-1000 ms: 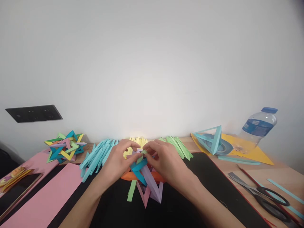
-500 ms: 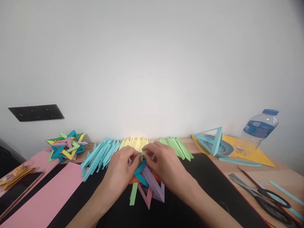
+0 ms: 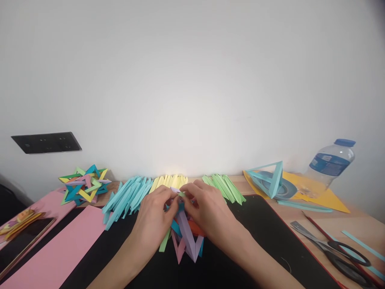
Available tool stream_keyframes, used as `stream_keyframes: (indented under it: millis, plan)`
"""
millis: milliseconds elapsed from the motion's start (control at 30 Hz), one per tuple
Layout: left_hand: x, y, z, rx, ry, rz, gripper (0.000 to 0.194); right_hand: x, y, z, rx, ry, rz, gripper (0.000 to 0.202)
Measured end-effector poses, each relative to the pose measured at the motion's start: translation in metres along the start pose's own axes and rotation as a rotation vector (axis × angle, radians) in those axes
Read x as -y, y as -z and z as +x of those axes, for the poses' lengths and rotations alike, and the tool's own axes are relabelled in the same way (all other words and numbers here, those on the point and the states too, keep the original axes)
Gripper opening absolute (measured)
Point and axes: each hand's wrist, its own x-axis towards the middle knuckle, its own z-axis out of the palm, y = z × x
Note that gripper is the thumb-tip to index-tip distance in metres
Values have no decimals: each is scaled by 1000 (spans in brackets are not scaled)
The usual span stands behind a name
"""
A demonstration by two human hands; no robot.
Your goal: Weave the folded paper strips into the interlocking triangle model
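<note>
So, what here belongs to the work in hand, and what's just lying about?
Likely in the work:
Multicoloured folded-paper piece, between left hand and right hand
Folded blue paper strips; yellow ones; green ones

Likely just lying about:
Clear plastic bottle
Dark rectangular phone
Black-handled metal scissors, unheld

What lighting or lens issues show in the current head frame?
Head view: wall brightest mid-frame, dimmer toward the corners; bottle leans near the right edge, likely wide-angle distortion; soft shadow beside the paper star; fingertips lack fine detail.
</note>
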Motion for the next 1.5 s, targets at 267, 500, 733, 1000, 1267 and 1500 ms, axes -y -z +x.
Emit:
stream_keyframes:
  millis: [267,500,733,1000,1267,1500]
  plan:
    - [3,0,1,-3,-7,-61,24,0,-2,-1,-31,2,-36,19]
    - [2,0,2,0,1,-52,25,0,-2,0,-21,-7,-42,19]
    - [2,0,2,8,1,-49,27,-1,-4,0,-24,7,-62,20]
    - [3,-2,2,-12,-38,-14,28,0,-5,0,-27,-3,-88,20]
    - [2,-2,-1,-15,-66,-24,29,2,-4,0,-14,-23,-94,19]
    - [3,-2,-2,-24,-64,14,32,0,-8,0,-44,-4,-109,17]
